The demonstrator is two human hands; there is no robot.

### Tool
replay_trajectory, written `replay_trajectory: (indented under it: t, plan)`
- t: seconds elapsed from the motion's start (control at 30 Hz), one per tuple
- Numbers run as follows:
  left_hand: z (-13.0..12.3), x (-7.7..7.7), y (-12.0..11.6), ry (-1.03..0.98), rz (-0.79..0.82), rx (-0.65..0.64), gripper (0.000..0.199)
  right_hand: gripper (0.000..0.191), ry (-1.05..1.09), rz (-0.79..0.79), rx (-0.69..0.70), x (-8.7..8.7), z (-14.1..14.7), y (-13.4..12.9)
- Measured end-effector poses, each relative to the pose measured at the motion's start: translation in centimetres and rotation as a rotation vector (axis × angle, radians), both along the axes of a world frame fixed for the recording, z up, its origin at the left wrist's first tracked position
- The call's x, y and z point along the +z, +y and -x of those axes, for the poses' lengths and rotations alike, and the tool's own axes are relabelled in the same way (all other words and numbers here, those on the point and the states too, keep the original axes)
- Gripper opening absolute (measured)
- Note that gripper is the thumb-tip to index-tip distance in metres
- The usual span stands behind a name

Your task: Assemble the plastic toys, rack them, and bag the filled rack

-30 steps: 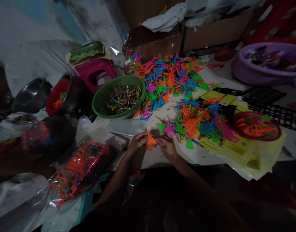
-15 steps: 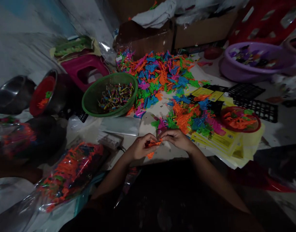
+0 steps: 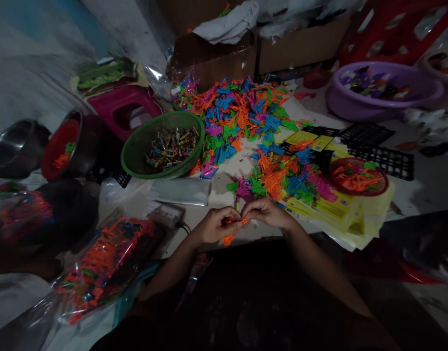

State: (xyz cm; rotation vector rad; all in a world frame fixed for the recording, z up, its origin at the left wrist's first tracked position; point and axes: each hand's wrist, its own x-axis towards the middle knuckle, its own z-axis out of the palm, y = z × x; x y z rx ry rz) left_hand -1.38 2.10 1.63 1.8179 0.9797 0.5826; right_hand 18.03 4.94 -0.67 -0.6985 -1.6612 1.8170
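Near the table's front edge, my left hand point(image 3: 217, 225) is closed on an orange plastic piece point(image 3: 228, 239), which hangs partly below its fingers. My right hand point(image 3: 263, 212) pinches the same orange plastic at its right end, the fingertips of both hands nearly touching. Just beyond the hands lies a loose pile of orange, green, blue and pink plastic pieces point(image 3: 277, 175). A larger heap of such pieces point(image 3: 242, 109) spreads farther back. Small multicoloured sticks fill a green basin point(image 3: 126, 158) to the left.
Yellow printed sheets point(image 3: 337, 214) and a red basket point(image 3: 385, 187) of orange pieces lie right. A purple basin point(image 3: 346, 105) stands behind them. Clear bags point(image 3: 182, 191) lie left of the hands. A filled plastic bag point(image 3: 103, 263) is at lower left, beside another person's arm point(image 3: 29, 265).
My right hand's fingertips have bent downward and closed in on the orange piece, nearer to my left fingertips. The whole view has shifted slightly.
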Motion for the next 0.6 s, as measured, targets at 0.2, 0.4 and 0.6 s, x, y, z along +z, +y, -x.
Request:
replay_trajectory:
  t: [0.2, 0.4, 0.6]
  plan:
    - [-0.1, 0.3, -0.1, -0.015, 0.037, 0.03, 0.017, 0.025, 0.03, 0.038, 0.004, 0.2, -0.1, -0.1]
    - [0.3, -0.2, 0.1, 0.005, 0.057, 0.002, 0.018, 0.023, -0.128, -0.087, -0.011, 0.6, -0.1, -0.3]
    - [0.5, -0.7, 0.2, -0.005, -0.025, 0.025, 0.019, 0.016, -0.279, -0.386, -0.132, 1.2, 0.2, -1.0]
